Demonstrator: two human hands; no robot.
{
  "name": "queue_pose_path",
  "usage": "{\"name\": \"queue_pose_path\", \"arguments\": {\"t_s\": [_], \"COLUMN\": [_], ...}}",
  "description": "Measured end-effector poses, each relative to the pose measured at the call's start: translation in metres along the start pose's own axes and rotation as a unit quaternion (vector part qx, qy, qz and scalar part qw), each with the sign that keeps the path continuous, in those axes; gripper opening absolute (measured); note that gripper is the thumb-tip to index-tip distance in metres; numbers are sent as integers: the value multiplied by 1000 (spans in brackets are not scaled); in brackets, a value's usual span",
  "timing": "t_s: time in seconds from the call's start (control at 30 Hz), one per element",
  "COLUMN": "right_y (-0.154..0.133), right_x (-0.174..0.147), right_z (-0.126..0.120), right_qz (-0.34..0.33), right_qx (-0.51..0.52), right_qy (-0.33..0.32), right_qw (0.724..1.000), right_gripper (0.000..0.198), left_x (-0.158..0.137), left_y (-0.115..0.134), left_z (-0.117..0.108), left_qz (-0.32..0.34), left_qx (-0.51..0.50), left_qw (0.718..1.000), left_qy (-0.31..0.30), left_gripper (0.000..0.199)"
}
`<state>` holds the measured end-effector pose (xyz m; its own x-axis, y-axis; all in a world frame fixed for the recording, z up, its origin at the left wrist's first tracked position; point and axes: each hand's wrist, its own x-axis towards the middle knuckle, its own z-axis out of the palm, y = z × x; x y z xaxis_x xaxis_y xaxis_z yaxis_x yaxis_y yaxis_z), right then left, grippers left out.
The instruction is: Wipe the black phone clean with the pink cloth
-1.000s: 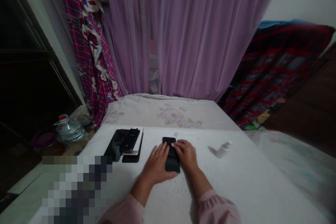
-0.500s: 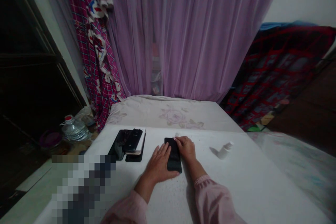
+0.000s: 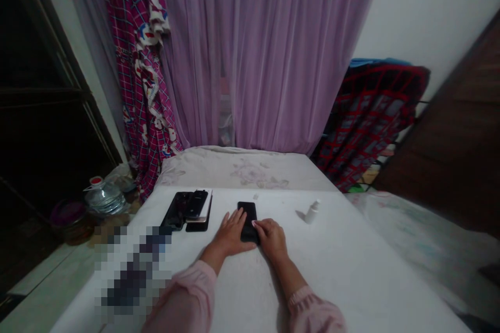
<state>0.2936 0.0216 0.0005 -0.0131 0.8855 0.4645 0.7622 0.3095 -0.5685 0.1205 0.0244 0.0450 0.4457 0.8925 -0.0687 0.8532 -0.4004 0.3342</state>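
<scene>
White, smooth-looking covering [image 3: 244, 296] spread under and all around a black rectangular phone with rounded corners [image 3: 247, 214], which lay flat on it, between the two hands. Left of the phone, well apart: a glossy black flat device [image 3: 178, 209] and, beside it, a stack topped by a small dark phone with rounded ends [image 3: 197, 203]. Right of the phone, apart: an upright white bottle with a narrow neck [image 3: 312, 213]. Just beyond its far end: a small pale square [image 3: 255, 196]. Further past it, cream cloth with faded flowers [image 3: 258, 174]. On the floor, far left of the phone, a clear plastic jug with a red cap [image 3: 103, 197]. Behind everything, a long purple curtain [image 3: 273, 57].

Phone's long axis ran away from the person, far end leaning slightly left; could not tell which end was its top. Left hand [image 3: 231, 234] lay over its left side, fingers a little apart, thumb along the near end. Right hand [image 3: 272, 239] was at its right edge, thumb and fingertips pinched together on a small pinkish-white scrap [image 3: 254, 223], material too small to tell.

Phone face dark, flat. Pink sleeves [image 3: 300, 296] gathered at the cuff. Stack held a thin white layer under the dark phone. Jug ribbed and rounded; floral cloth rumpled at its far edge; curtain in soft vertical folds.
</scene>
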Motion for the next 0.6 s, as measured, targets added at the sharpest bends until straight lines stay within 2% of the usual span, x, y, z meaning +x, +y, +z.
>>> {"name": "queue_pose_path", "arguments": {"t_s": [0.17, 0.3, 0.37, 0.47, 0.6], "right_y": [-6, -8, -11, -16, -18], "right_x": [-30, -42, -43, -42, -35], "right_z": [-15, -20, -21, -22, -20], "right_qz": [7, 27, 12, -24, -24], "right_qx": [59, 89, 89, 57, 11], "right_qy": [36, 69, 60, 24, -13], "right_qw": [998, 993, 994, 998, 1000], "right_gripper": [27, 31, 29, 22, 17], "left_x": [-22, -53, -66, -77, -77], "left_y": [9, 20, 25, 32, 36], "left_z": [11, 31, 41, 47, 46], "left_qz": [6, 44, 64, 73, 74], "left_qx": [12, 22, 29, 37, 53], "left_qw": [999, 989, 978, 964, 960], "left_qy": [30, 143, 198, 254, 265], "left_gripper": [94, 64, 46, 34, 33]}}
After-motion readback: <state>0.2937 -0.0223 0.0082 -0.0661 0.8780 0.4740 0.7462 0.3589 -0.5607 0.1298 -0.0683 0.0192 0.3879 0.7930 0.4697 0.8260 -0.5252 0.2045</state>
